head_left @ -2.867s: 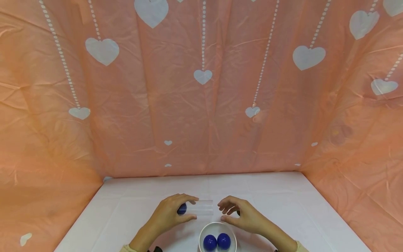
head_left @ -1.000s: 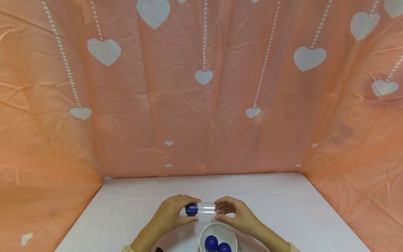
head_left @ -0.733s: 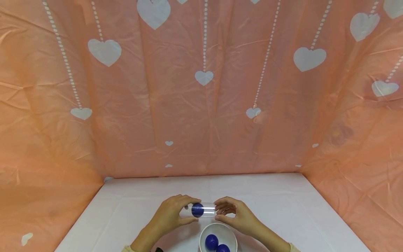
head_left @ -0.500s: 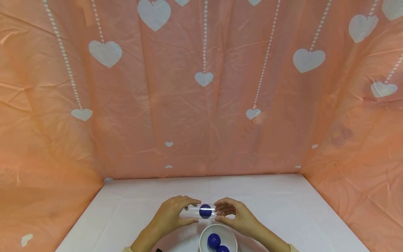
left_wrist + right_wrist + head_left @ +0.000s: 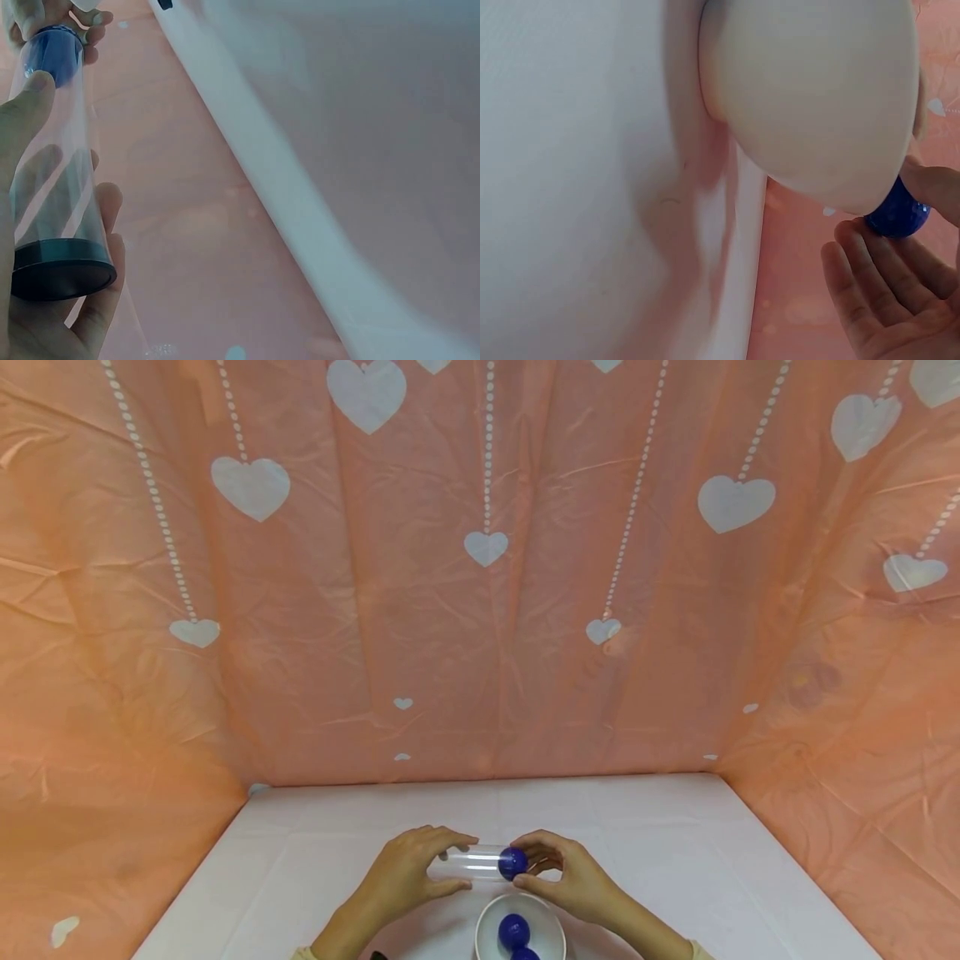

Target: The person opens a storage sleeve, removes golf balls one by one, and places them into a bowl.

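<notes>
My left hand (image 5: pixel 408 864) grips a clear tube (image 5: pixel 472 860) lying level over the table, thumb on the near side and fingers on the far side. A black cap (image 5: pixel 64 270) closes the tube's left end, seen in the left wrist view. At the right end a glossy blue ball (image 5: pixel 513 863) sits in the mouth, partly out. My right hand (image 5: pixel 566 872) holds its thumb and fingertips around that ball at the rim. Just below, a white bowl (image 5: pixel 553 927) contains two more blue balls, one (image 5: pixel 514 932) behind the other (image 5: pixel 525 954).
White cloth covers the table (image 5: pixel 645 827). Peach sheeting (image 5: pixel 480 652) printed with white hearts rises at the back and both sides. In the right wrist view the bowl's outer wall (image 5: pixel 825 90) hides part of the right hand and ball.
The ball has rolled rightward along the tube, from beside my left hand to the mouth at my right fingers. My right hand came in to the tube's mouth. The bowl's balls have shifted.
</notes>
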Demonstrator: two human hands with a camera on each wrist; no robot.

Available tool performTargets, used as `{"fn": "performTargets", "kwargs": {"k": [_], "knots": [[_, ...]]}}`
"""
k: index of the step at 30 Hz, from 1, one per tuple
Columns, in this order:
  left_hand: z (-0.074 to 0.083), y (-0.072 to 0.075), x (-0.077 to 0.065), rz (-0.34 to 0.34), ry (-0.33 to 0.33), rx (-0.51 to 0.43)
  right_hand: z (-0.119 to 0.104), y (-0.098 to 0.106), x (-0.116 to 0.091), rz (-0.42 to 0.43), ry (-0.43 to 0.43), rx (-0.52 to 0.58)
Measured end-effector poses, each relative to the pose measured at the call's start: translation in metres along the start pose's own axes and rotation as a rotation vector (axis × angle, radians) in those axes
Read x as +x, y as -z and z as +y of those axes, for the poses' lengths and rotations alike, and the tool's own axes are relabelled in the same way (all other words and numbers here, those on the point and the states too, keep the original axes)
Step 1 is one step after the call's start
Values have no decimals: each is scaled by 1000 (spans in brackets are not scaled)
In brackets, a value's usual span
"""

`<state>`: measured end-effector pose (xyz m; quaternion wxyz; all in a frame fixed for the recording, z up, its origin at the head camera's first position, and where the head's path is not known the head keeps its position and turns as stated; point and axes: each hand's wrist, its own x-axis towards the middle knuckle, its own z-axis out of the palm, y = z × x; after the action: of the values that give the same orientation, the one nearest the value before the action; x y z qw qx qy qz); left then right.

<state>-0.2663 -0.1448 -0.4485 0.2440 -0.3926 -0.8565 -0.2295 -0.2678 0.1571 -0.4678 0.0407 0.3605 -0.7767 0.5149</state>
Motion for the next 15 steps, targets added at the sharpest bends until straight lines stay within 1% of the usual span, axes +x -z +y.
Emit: {"fn": "performTargets", "kwargs": {"k": [5, 15], "knots": [[0, 1, 0, -12, 27, -6, -1, 0, 0, 11, 21, 8], [-2, 3, 0, -7, 50, -25, -7, 3, 1, 19, 26, -7]]}}
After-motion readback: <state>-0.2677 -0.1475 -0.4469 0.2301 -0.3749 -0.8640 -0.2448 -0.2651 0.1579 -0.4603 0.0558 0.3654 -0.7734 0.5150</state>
